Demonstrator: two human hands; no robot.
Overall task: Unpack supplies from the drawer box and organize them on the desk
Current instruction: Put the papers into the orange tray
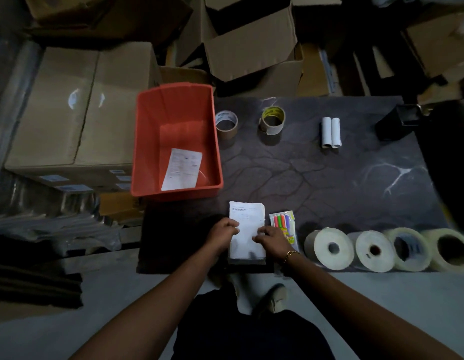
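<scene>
An orange drawer box stands at the desk's left end, with one printed sheet lying inside. Near the front edge lies a stack of white papers. My left hand grips its left side and my right hand presses on its right side. A pack of coloured markers lies just right of the stack. Further right, several large tape rolls stand in a row along the front edge. Two brown tape rolls and two white tubes sit at the back.
The desk has a dark marbled top. A black holder and a dark round object sit at its right end. Cardboard boxes are stacked to the left and behind. Grey floor lies below the desk's front edge.
</scene>
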